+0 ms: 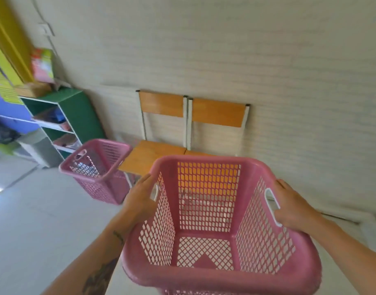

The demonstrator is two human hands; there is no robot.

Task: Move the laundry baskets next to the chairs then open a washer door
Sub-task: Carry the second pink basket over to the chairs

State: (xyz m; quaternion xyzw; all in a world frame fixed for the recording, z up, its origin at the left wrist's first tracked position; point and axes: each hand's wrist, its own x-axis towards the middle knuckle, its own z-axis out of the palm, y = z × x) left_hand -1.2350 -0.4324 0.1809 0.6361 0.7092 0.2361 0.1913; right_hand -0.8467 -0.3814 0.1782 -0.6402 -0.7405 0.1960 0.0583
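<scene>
I hold an empty pink lattice laundry basket [206,160] in the air in front of me. My left hand [140,199] grips its left handle and my right hand [293,207] grips its right handle. Beyond it, two wooden chairs [161,104] [219,111] with white metal frames stand side by side against the wall. A second pink laundry basket [102,188] sits on the floor just left of the left chair, with some items inside. No washer is in view.
A green and white shelf unit [80,111] with items stands against the wall left of the chairs. Boxes [42,64] sit on top of it. Pale tiled floor [34,220] spreads to the left. A beige wall [225,50] runs behind the chairs.
</scene>
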